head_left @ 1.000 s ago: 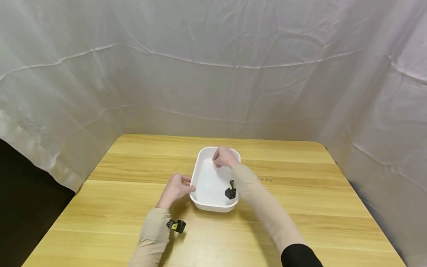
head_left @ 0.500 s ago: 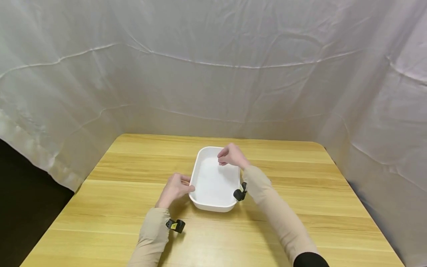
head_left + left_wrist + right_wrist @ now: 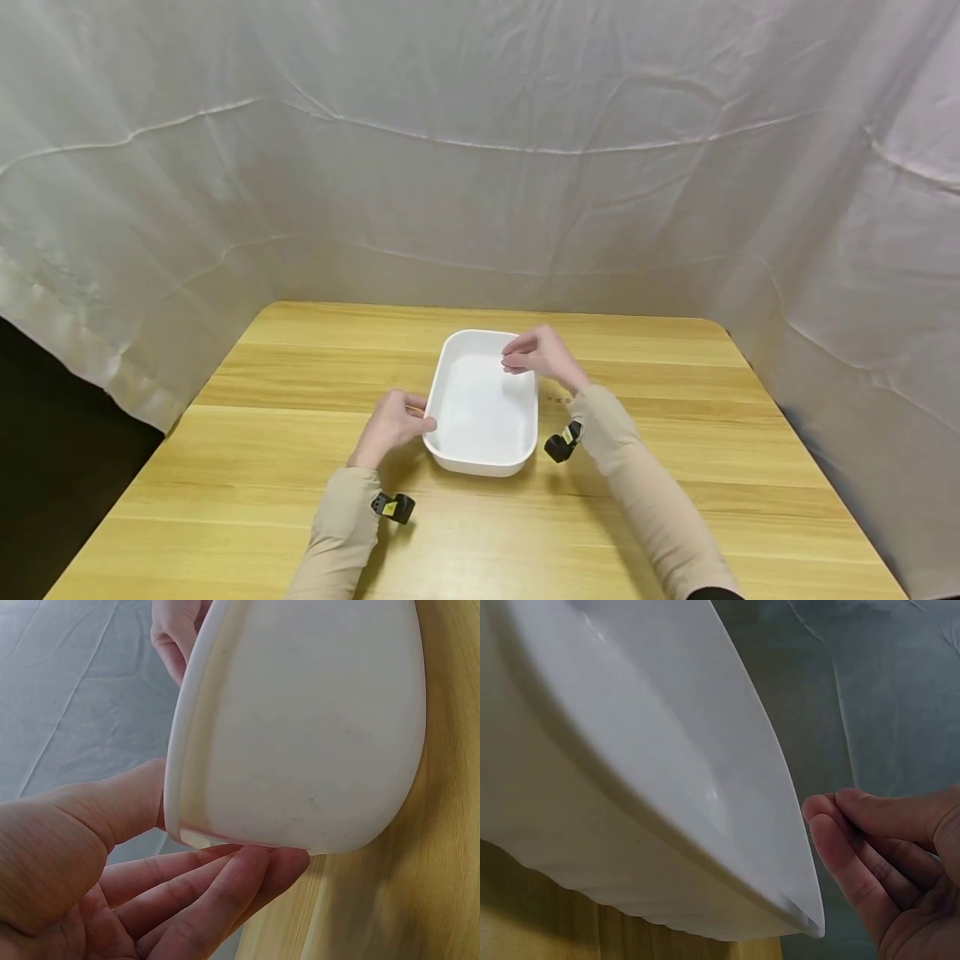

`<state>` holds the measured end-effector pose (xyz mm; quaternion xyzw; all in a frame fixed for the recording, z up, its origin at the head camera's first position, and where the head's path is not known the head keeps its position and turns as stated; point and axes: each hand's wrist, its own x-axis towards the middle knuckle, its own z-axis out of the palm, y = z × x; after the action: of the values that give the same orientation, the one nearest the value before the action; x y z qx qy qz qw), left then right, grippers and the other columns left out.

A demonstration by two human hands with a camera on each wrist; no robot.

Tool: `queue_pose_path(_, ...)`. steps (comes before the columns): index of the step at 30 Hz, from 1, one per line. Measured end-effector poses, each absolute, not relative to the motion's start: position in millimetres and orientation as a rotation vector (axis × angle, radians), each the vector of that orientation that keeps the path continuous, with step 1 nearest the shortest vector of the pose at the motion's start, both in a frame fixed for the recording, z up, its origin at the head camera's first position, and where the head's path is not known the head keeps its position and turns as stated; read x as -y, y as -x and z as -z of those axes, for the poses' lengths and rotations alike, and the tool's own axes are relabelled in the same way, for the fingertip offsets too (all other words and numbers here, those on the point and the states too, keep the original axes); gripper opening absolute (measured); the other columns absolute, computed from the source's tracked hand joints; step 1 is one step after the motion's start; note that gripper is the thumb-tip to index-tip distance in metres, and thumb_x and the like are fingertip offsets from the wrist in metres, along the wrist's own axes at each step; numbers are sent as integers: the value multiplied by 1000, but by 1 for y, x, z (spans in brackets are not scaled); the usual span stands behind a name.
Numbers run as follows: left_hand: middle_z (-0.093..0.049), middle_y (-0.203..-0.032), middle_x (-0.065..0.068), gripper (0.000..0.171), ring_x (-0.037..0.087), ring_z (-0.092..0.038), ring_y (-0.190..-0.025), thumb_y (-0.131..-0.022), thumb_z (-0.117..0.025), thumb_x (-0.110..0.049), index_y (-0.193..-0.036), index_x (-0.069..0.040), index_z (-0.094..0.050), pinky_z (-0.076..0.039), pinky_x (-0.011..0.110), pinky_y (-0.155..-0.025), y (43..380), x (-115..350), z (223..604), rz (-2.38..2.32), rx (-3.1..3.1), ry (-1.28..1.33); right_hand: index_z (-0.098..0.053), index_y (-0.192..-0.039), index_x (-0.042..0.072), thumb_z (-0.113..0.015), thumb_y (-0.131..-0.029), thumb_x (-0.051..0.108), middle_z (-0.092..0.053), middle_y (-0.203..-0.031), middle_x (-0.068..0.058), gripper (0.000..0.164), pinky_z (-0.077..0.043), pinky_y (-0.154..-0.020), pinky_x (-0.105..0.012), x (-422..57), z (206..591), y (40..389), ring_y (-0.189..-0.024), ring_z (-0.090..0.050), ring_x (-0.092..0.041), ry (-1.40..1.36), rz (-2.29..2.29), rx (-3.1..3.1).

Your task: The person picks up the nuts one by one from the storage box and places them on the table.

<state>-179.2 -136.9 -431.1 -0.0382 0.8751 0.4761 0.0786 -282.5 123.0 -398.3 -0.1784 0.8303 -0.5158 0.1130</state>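
A white rectangular plastic tray (image 3: pixel 480 425) with rounded corners sits on the wooden table. My left hand (image 3: pixel 392 427) holds its left side, the thumb over the rim and the fingers against the outer wall, as the left wrist view shows. Above the tray's far right corner is my right hand (image 3: pixel 547 357), its thumb and fingertips drawn together. In the right wrist view that hand (image 3: pixel 889 862) has its fingertips touching beside the rim, and no object shows between them. Several tiny dark ring-like pieces (image 3: pixel 558 400) lie in a row to the tray's right, partly behind the right forearm.
The wooden table (image 3: pixel 247 483) reaches out on both sides of the tray. A pale curtain (image 3: pixel 480 208) hangs around its back and sides. Black wrist cameras (image 3: pixel 394 507) are strapped to both forearms.
My right hand has risen from inside the tray and moved right to its far right edge, fingertips staying together. The left hand has stayed on the rim.
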Motion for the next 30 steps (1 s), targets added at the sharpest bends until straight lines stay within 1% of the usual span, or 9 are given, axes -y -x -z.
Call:
queue_pose_path(2, -75, -102, 23, 37, 28, -74, -89, -77, -72, -4, -113, 8, -70, -62, 38, -82, 179, 137, 431, -1425, -2616, 112, -66, -111, -18, -69, -89, -1, -74, -101, -32, 28, -64, -81, -41, -126, 398, 280, -93, -74, -44, 521, 1547, -2420)
queue_pose_path(5, -76, -101, 23, 37, 27, -74, -89, -77, -72, -4, -113, 8, -70, -62, 38, -81, 178, 137, 431, -1424, -2614, 112, -67, -111, -17, -70, -89, 0, -74, -101, -31, 28, -64, -81, -38, -130, 400, 278, -89, -77, -36, 527, 1588, -2405)
queue_pose_path(9, -76, -101, 22, 37, 27, -74, -89, -77, -72, -4, -112, 7, -70, -62, 37, -82, 178, 137, 432, -1420, -2618, 119, -67, -112, -17, -70, -90, 0, -73, -103, -32, 28, -64, -80, -35, -136, 400, 274, -86, -78, -28, 534, 1634, -2389)
queue_pose_path(13, -76, -101, 22, 37, 27, -74, -89, -78, -72, -4, -113, 8, -70, -62, 38, -83, 179, 138, 431, -1410, -2623, 118, -65, -114, -19, -68, -91, 0, -72, -106, -33, 30, -64, -82, -37, -142, 400, 268, -88, -78, -25, 524, 1677, -2371)
queue_pose_path(18, -76, -101, 22, 38, 27, -74, -89, -78, -73, -5, -113, 7, -70, -62, 38, -82, 179, 138, 432, -1396, -2628, 122, -65, -114, -18, -69, -90, 1, -71, -107, -34, 31, -64, -82, -36, -152, 401, 260, -86, -78, -23, 499, 1738, -2364)
queue_pose_path(25, -76, -102, 23, 38, 27, -74, -89, -77, -72, -5, -113, 8, -70, -62, 38, -82, 179, 138, 433, -1400, -2634, 119, -66, -112, -18, -72, -89, 3, -71, -104, -35, 31, -62, -85, -46, -170, 409, 252, -81, -77, -15, 471, 1816, -2378)
queue_pose_path(27, -76, -101, 23, 38, 28, -74, -89, -77, -72, -5, -113, 8, -70, -62, 38, -82, 179, 138, 433, -1399, -2637, 117, -65, -112, -19, -71, -90, 2, -70, -105, -37, 32, -63, -84, -44, -175, 413, 250, -81, -77, -14, 466, 1843, -2369)
queue_pose_path(30, -76, -101, 23, 38, 28, -74, -89, -76, -72, -5, -113, 7, -70, -62, 38, -81, 179, 138, 433, -1400, -2636, 111, -64, -113, -21, -71, -90, 2, -70, -105, -38, 33, -64, -80, -37, -184, 420, 248, -80, -77, -14, 453, 1882, -2374)
